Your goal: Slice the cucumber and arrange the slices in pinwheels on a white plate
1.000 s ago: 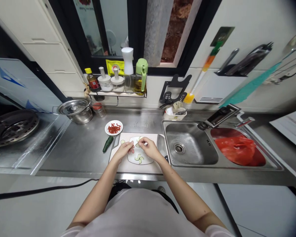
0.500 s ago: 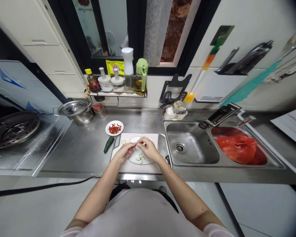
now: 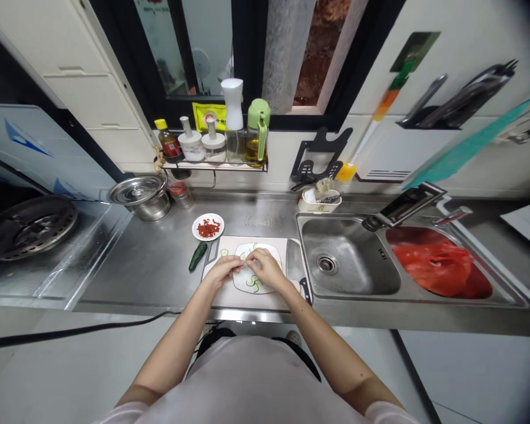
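My left hand [image 3: 223, 270] and my right hand [image 3: 264, 264] meet over a white plate [image 3: 265, 249] that lies on a pale cutting board [image 3: 247, 298]. Both hands have their fingers pinched together at a thin pale-green cucumber slice [image 3: 246, 259] between them. More cucumber slices [image 3: 252, 284] lie on the plate near its front rim, and one slice [image 3: 224, 252] sits on the board to the left. A dark green cucumber piece [image 3: 197, 257] lies on the steel counter left of the board.
A small white dish of red chopped chilli [image 3: 208, 227] stands behind the board. A cleaver [image 3: 295, 266] lies at the board's right edge. The sink [image 3: 347, 265] is to the right, with a red basin [image 3: 437, 268] beyond it. A lidded steel pot [image 3: 140, 196] and a condiment shelf [image 3: 214, 147] stand at the back left.
The hands have stayed over the plate, their fingertips drawing closer together around the slice. The view has shifted slightly.
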`<state>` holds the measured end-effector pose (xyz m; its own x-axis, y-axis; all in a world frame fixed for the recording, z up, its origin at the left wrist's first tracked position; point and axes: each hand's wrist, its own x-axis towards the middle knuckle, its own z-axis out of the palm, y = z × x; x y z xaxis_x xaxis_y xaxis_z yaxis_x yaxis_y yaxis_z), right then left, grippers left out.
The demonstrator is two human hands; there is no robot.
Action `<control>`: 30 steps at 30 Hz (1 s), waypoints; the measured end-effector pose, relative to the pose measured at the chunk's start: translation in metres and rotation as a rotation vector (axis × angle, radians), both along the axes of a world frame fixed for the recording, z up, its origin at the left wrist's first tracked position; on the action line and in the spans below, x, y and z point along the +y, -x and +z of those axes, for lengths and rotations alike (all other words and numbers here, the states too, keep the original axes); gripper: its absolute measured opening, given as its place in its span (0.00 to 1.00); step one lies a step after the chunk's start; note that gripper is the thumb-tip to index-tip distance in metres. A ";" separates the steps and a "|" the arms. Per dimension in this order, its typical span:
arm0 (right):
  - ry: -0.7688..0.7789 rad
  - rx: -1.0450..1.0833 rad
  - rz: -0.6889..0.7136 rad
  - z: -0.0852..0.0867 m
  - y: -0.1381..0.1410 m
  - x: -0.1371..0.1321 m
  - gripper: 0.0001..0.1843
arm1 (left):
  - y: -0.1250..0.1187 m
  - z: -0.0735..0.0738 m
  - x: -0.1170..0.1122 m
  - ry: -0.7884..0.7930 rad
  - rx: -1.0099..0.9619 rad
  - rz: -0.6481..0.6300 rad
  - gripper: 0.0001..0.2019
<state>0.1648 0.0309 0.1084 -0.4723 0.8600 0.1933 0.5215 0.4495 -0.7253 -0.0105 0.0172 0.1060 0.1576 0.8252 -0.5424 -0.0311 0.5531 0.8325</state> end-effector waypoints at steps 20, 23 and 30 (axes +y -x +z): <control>0.464 0.209 -0.072 -0.026 0.005 0.016 0.04 | -0.007 -0.029 0.006 -0.255 -0.008 0.057 0.17; 0.549 0.259 -0.066 -0.030 0.007 0.018 0.04 | -0.006 -0.033 0.006 -0.248 0.003 0.055 0.18; 0.697 0.246 -0.086 -0.031 0.011 0.018 0.04 | -0.003 -0.041 0.005 -0.252 0.033 0.067 0.19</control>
